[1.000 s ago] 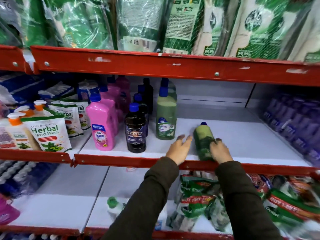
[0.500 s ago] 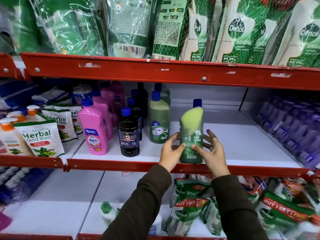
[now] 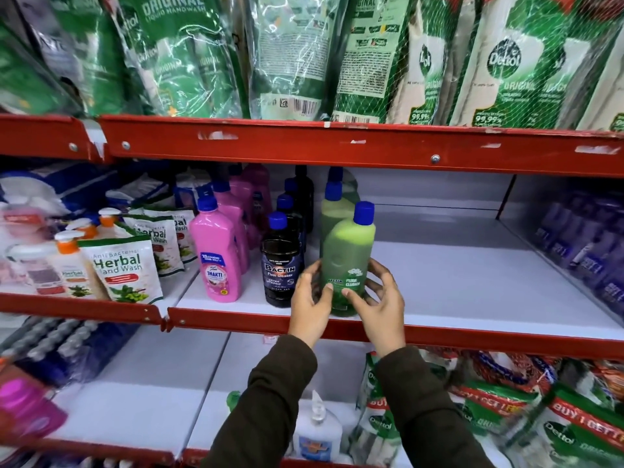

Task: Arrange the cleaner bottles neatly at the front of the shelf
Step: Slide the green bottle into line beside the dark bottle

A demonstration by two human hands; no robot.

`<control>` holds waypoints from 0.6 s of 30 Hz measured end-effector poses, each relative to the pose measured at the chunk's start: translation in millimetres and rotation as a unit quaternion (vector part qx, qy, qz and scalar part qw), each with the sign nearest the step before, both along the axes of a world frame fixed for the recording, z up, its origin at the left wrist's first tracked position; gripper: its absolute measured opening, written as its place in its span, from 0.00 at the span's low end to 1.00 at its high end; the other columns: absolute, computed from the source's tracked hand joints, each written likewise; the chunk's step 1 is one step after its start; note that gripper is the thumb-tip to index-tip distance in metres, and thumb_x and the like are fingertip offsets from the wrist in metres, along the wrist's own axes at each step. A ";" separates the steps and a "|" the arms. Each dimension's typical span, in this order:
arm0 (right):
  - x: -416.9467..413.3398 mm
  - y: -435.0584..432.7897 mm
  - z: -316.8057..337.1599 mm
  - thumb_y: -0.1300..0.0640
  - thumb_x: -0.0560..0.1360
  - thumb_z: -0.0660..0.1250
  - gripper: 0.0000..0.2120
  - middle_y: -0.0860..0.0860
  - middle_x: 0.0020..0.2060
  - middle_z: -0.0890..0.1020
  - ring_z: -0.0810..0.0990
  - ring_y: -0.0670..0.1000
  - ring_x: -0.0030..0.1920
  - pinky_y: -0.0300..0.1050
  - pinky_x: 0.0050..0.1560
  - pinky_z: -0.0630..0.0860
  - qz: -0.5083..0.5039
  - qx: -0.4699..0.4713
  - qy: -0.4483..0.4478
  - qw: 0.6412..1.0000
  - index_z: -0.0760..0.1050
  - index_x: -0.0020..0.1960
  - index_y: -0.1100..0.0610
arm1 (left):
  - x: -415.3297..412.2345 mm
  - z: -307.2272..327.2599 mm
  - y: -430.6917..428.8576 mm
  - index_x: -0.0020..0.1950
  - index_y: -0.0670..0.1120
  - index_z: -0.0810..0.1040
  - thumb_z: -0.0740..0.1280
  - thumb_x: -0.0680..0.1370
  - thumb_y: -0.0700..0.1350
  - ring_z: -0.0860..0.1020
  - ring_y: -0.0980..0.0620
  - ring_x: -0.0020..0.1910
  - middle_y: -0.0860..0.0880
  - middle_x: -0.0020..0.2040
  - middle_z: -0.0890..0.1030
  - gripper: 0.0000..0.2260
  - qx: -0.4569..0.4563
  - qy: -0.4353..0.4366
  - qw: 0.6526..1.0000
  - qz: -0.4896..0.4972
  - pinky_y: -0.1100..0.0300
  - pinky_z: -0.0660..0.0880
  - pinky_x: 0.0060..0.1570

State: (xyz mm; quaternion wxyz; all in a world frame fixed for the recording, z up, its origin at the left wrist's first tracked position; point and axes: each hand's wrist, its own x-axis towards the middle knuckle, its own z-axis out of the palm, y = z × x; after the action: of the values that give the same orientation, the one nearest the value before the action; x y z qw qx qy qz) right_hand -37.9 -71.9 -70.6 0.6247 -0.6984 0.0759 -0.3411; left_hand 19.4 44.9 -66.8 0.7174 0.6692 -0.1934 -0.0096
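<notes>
A green floor cleaner bottle (image 3: 349, 255) with a blue cap stands upright at the front of the middle shelf (image 3: 472, 298). My left hand (image 3: 309, 304) and my right hand (image 3: 380, 304) grip its lower part from either side. Just to its left stands a black Bactin bottle (image 3: 280, 265), and further left a pink Shakti bottle (image 3: 216, 258). More pink, black and green bottles stand in rows behind these front ones.
Herbal hand wash pouches (image 3: 121, 268) and pump bottles (image 3: 66, 261) fill the shelf to the left. Purple packs (image 3: 587, 244) line the right side. Green refill pouches (image 3: 506, 62) hang above. The red shelf lip (image 3: 472, 336) runs below my hands.
The green bottle lay on its side a second ago. Both hands stood it upright and shifted it left, next to the black bottle, with its label now facing front.
</notes>
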 end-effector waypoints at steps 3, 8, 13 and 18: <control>-0.7 -3.5 -3.1 0.68 0.70 0.75 0.30 0.44 0.62 0.79 0.81 0.45 0.62 0.44 0.62 0.80 -0.005 0.009 -0.009 1.000 0.69 0.64 0.46 | 1.1 -0.3 -0.1 0.67 0.45 0.71 0.59 0.82 0.37 0.77 0.47 0.64 0.42 0.65 0.77 0.13 -0.008 -0.004 1.000 0.010 0.60 0.75 0.64; -4.1 -6.5 -9.6 0.64 0.74 0.72 0.26 0.46 0.62 0.78 0.80 0.43 0.62 0.35 0.59 0.80 -0.008 -0.029 0.025 0.999 0.73 0.66 0.43 | -0.1 -3.8 -3.3 0.56 0.40 0.73 0.59 0.83 0.41 0.76 0.40 0.61 0.37 0.58 0.78 0.06 0.002 0.004 1.000 0.027 0.43 0.72 0.66; -1.8 -6.6 -0.5 0.51 0.67 0.76 0.36 0.47 0.60 0.76 0.80 0.41 0.59 0.39 0.59 0.80 0.053 -0.110 0.095 0.988 0.67 0.72 0.50 | -6.3 -1.4 -3.9 0.66 0.45 0.69 0.64 0.81 0.45 0.77 0.57 0.61 0.42 0.68 0.72 0.14 0.029 -0.001 0.999 -0.039 0.63 0.74 0.64; -1.5 -23.2 4.1 0.60 0.74 0.72 0.21 0.55 0.60 0.82 0.82 0.54 0.63 0.56 0.66 0.77 0.141 -0.069 0.129 0.979 0.66 0.62 0.52 | -9.8 3.6 -9.4 0.77 0.54 0.58 0.54 0.84 0.49 0.66 0.52 0.75 0.50 0.75 0.68 0.20 -0.002 0.030 0.996 -0.080 0.58 0.62 0.73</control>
State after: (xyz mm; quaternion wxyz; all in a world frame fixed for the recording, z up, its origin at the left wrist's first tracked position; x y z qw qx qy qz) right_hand -39.3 -95.1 -66.4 0.6017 -0.7817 0.0326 -0.1606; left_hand 9.6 35.5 -63.1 0.7208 0.6499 -0.2246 -0.0868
